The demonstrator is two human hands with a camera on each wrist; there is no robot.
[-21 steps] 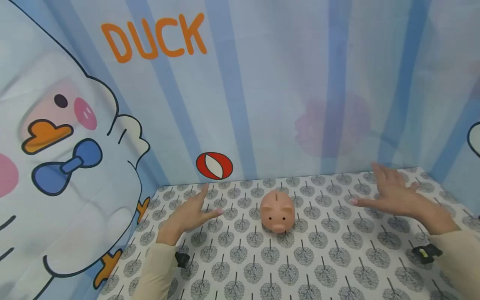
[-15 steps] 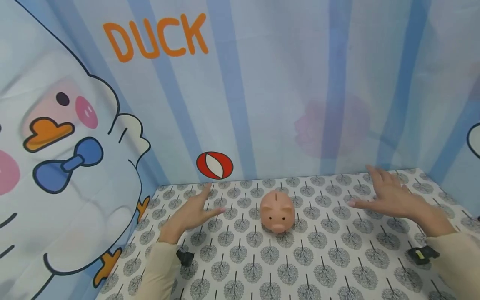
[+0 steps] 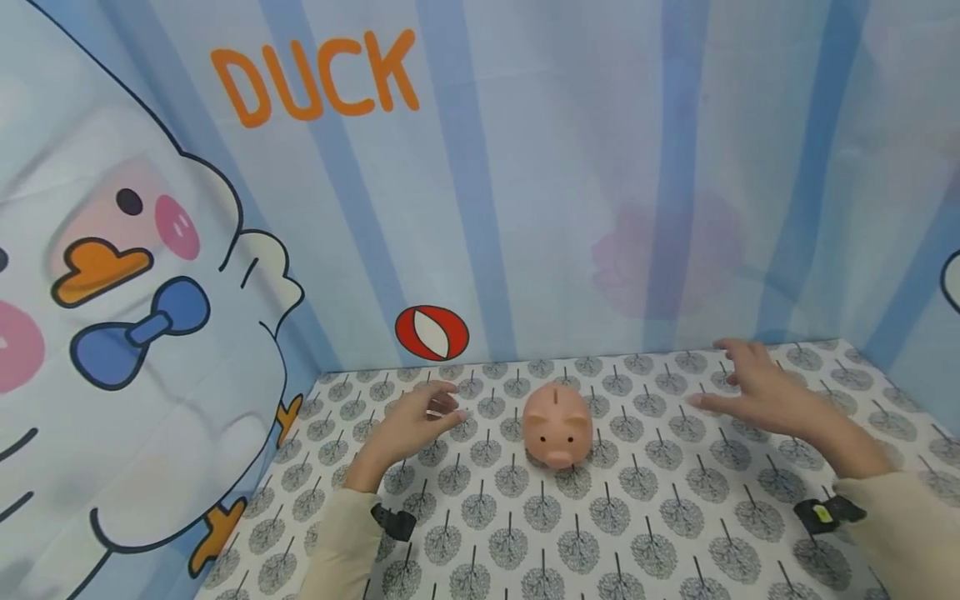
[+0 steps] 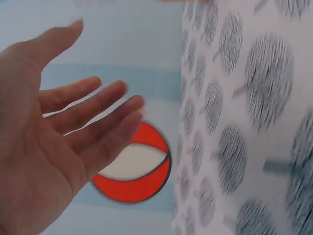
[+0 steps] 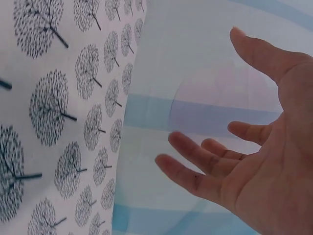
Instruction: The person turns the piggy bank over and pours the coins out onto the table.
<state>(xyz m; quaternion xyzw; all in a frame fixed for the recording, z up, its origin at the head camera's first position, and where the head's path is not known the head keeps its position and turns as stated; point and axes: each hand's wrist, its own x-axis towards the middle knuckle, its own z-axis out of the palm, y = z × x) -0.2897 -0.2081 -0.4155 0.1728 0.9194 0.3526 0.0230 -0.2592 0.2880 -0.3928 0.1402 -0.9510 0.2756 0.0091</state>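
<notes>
Thumb set apart from softly bent fingers, the left hand (image 3: 415,427) holds nothing and hangs loose over the table, its palm turned inward. The right hand (image 3: 772,402) holds nothing either, its thumb spread wide from the other fingers (the gap shows plainly from its own wrist). Between the two hands, touching neither and nearer the left one, a peach-pink, rounded, smooth piggy bank (image 3: 557,429) stands upright with its snout and two small dark eyes toward the person; a narrow slot marks its top. Behind the hands come black wrist straps, one at the left wrist (image 3: 393,522) and one at the right (image 3: 828,514), then long cream fabric sleeves (image 3: 341,550). Under all this lies the table (image 3: 510,575), covered in white with a print of round, dark grey trees. Past its far edge hangs a pale blue fabric backdrop (image 3: 555,208) with darker blue stripes, bearing a red and white printed ball (image 3: 432,333), orange "DUCK" lettering (image 3: 348,75) and a faint pink shape (image 3: 663,254). At the left side is a large white printed duck (image 3: 180,450) with a blue bow tie.
</notes>
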